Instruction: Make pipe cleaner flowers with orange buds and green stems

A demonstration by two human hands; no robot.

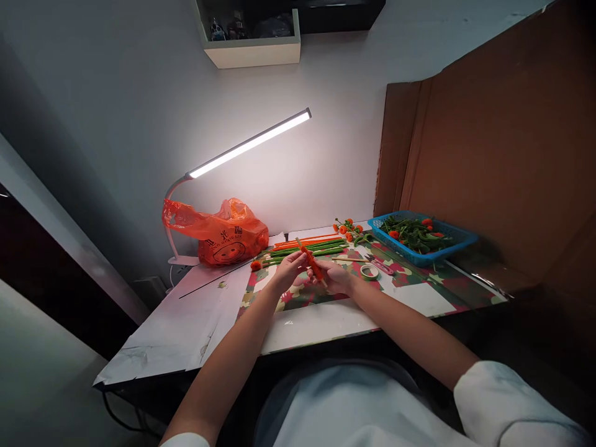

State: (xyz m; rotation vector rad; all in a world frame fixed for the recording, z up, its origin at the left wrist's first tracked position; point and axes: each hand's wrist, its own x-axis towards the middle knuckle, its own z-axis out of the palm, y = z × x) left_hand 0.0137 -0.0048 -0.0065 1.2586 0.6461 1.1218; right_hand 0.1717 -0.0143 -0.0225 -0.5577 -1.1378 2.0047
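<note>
While the fingers of the left hand (289, 269) and right hand (337, 277) grip a thin tan stick wrapped in fuzzy-looking orange material (312, 260) between them, even tension would likely keep the turns tight. Right fingers partly obscured; any loose end cannot be made out.

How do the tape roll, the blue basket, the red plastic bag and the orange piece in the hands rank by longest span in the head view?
1. The red plastic bag and the blue basket: too alike to rank
2. The orange piece, partly hidden
3. The tape roll
</note>
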